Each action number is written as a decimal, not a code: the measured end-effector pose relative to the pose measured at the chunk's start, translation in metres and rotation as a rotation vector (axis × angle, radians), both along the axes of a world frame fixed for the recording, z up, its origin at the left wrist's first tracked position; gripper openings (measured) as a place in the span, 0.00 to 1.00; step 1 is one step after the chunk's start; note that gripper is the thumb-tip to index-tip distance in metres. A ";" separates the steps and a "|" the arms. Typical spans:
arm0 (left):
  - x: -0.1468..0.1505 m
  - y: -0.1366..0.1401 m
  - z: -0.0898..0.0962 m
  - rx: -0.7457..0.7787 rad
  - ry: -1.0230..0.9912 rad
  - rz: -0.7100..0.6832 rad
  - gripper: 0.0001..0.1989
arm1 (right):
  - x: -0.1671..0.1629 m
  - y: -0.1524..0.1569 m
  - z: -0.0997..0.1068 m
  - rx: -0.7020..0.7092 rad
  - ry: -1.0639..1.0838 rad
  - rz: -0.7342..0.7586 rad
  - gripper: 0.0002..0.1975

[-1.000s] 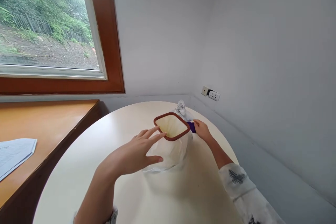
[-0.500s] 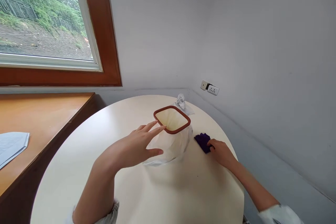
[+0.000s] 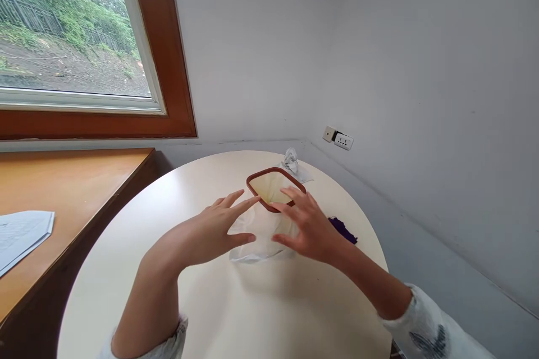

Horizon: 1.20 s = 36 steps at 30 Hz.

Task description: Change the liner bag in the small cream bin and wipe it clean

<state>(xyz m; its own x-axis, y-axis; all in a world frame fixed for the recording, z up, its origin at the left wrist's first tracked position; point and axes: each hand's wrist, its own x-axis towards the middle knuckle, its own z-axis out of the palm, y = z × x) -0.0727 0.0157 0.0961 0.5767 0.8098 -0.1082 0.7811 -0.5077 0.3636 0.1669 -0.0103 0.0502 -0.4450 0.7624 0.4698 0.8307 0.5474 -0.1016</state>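
Note:
A small bin (image 3: pixel 269 171) with a brown rim and a pale inside stands on the round table, a clear plastic bag (image 3: pixel 252 258) around its outside. At its left is my left hand (image 3: pixel 213 235), fingers spread, with a fingertip by the rim. My right hand (image 3: pixel 309 227) hovers at the bin's right front, fingers apart and holding nothing; it hides part of the rim and bag. Whether either hand touches the bin I cannot tell. A dark purple cloth (image 3: pixel 343 230) lies on the table beyond my right wrist, partly covered by it.
Crumpled clear plastic (image 3: pixel 290 161) lies behind the bin. The round cream table (image 3: pixel 177 190) stands near the wall corner, below a wall socket (image 3: pixel 343 141). A wooden desk (image 3: pixel 84 174) with papers (image 3: pixel 25 235) is at the left, under a window.
My right hand has let go of the purple cloth and moved left to the bin. The cloth now lies farther right on the table. My left hand has barely moved.

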 end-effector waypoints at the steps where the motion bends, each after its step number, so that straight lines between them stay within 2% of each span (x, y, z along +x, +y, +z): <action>1: -0.002 -0.001 0.001 0.003 0.000 0.007 0.33 | -0.007 0.005 -0.003 0.009 0.007 -0.006 0.23; 4: -0.005 -0.002 0.003 0.025 -0.015 0.014 0.33 | -0.012 0.017 -0.009 0.030 0.018 -0.068 0.10; 6: -0.007 -0.002 0.004 0.032 -0.014 0.016 0.33 | -0.004 0.022 -0.008 0.038 0.009 -0.098 0.08; 14: -0.007 -0.004 0.009 -0.005 0.009 0.049 0.33 | 0.073 0.027 0.008 0.130 -0.013 -0.271 0.11; 17: -0.007 -0.004 0.009 -0.004 0.014 0.042 0.33 | 0.101 0.032 0.004 0.131 -0.015 -0.344 0.13; 22: -0.007 -0.004 0.010 0.002 -0.009 0.034 0.34 | 0.130 0.043 -0.012 0.108 -0.005 -0.373 0.13; 27: -0.007 -0.004 0.010 0.000 -0.007 0.042 0.33 | 0.144 0.057 -0.028 0.089 0.033 -0.364 0.12; 31: -0.008 -0.003 0.009 0.016 -0.028 0.035 0.34 | 0.146 0.060 -0.029 0.100 0.066 -0.390 0.12; 34: -0.008 -0.003 0.010 0.015 -0.017 0.034 0.34 | 0.142 0.051 -0.029 0.233 0.107 -0.402 0.17; 36: -0.007 -0.003 0.011 0.010 -0.007 0.039 0.33 | 0.139 0.039 -0.032 0.332 0.136 -0.370 0.14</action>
